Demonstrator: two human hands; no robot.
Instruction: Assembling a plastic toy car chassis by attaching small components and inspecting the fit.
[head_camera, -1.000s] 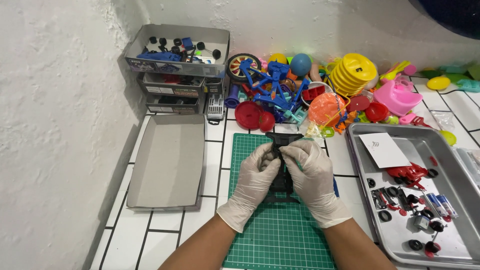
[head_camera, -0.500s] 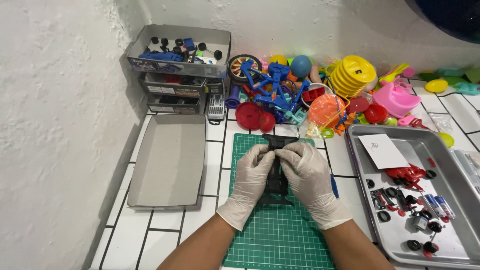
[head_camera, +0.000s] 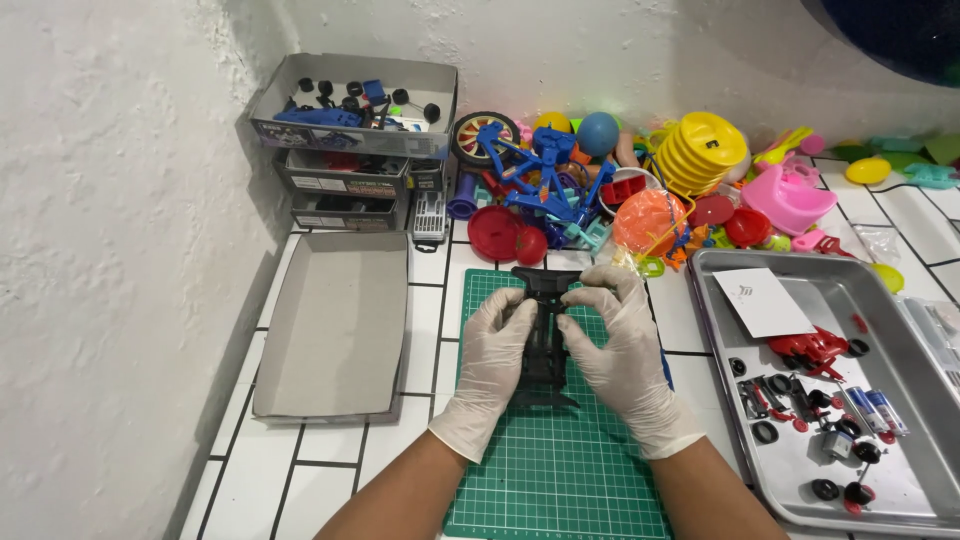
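A black toy car chassis (head_camera: 545, 345) lies lengthwise over the green cutting mat (head_camera: 560, 470), held between both gloved hands. My left hand (head_camera: 492, 365) grips its left side with the fingers curled on the frame. My right hand (head_camera: 622, 350) grips the right side, thumb and fingers pressing near the front end. Much of the chassis middle is hidden by the fingers.
An empty grey cardboard lid (head_camera: 338, 325) lies left of the mat. A metal tray (head_camera: 900, 400) at right holds a white card, red parts, small wheels and batteries. A stack of parts boxes (head_camera: 350, 140) and a heap of colourful plastic toys (head_camera: 640, 190) line the back wall.
Both hands have shifted slightly toward me along the chassis and lowered it toward the mat; the grip stays on the same part.
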